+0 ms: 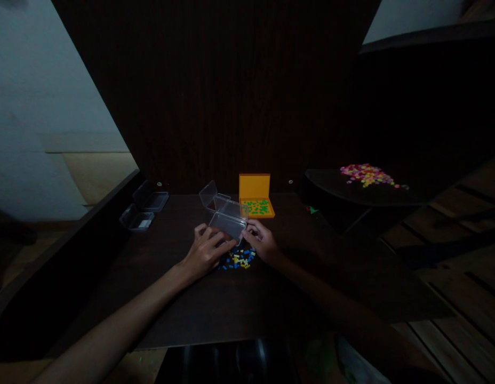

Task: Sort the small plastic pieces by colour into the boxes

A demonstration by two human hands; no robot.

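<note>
A clear plastic box (228, 226) with its lid raised is held between my two hands over the dark tabletop. My left hand (209, 248) grips its left and near side, fingers bent. On the right side, my right hand (261, 240) pinches the box's edge. Just below the box lies a small pile of blue, yellow and white pieces (240, 260), partly hidden by my left hand. Behind my right hand stands an open yellow case (254, 186) with green pieces (256, 207) in its base. Another clear open box (209, 194) is behind the held one.
At the left of the desk (183, 314) sit two open clear boxes, a nearer one (140, 221) and a farther one (153, 201). A heap of pink and yellow pieces (367, 175) rests on a side shelf (331, 184). A dark panel (215, 90) rises behind.
</note>
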